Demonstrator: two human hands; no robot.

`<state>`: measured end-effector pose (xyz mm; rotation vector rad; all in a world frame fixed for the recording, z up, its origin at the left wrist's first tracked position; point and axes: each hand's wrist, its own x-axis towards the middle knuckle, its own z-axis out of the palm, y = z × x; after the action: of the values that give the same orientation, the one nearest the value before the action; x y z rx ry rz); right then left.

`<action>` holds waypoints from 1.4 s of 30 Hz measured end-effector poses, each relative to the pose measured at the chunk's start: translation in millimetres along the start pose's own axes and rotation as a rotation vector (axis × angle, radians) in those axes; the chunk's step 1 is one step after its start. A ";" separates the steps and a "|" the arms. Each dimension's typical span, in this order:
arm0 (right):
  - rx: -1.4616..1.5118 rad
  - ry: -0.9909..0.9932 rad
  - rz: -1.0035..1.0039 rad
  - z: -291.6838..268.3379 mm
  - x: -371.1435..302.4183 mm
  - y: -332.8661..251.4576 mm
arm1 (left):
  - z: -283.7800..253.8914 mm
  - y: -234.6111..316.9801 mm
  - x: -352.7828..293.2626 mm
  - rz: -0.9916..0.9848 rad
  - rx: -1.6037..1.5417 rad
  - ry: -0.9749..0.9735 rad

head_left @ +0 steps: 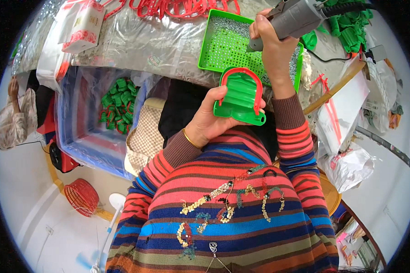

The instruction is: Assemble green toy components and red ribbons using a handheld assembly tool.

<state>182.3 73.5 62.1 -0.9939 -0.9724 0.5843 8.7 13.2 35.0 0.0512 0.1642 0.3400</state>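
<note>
My left hand (pixel 204 119) holds a green plastic piece (pixel 241 98) with ribbed grooves, its fingers wrapped round the edge. A red U-shaped handle (pixel 258 86) is fitted over that piece. Higher up, my right hand (pixel 273 52) is closed round a grey electric screwdriver (pixel 292 22), its tip pointing left and down above a tray. The tip is apart from the green piece. Below it lies the green perforated tray (pixel 221 52), with many small silver screws (pixel 230 26) heaped along its far and right sides.
A blue-lined bin (pixel 73 136) at the left holds green and red pieces (pixel 118 107). Red handles (pixel 168 8) lie along the table's far edge, green pieces (pixel 348 29) at far right. A tissue box (pixel 84 27), red basket (pixel 81 196) and white plastic bag (pixel 348 168) stand around. Another person (pixel 16 123) is at far left.
</note>
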 end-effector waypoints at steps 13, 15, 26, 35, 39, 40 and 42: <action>0.129 0.071 0.092 10.3 0.0 -67.5 | 1.9 -0.2 -0.2 0.004 0.036 0.022; 0.200 0.024 0.081 7.1 -6.2 -88.3 | 4.7 0.3 1.2 0.023 0.060 0.028; 0.173 -0.237 0.102 0.0 -46.1 -114.4 | 3.0 -2.4 1.1 0.077 0.091 0.071; 0.160 -0.167 0.130 1.7 -53.0 -111.8 | -0.4 -4.7 -1.5 0.089 0.093 0.123; 0.178 -0.185 0.127 1.0 -53.9 -107.9 | 0.4 -4.1 -2.0 0.092 0.109 0.081; 0.215 -0.214 0.121 -0.1 -54.0 -106.5 | 0.8 -4.8 -1.5 0.103 0.108 0.072; 0.199 -0.234 0.119 -0.7 -54.3 -107.0 | 1.9 -4.2 -1.8 0.114 0.106 0.065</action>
<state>156.2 -17.9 135.4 -0.8208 -1.0429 0.8945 8.7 8.6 36.8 0.1550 0.2447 0.4465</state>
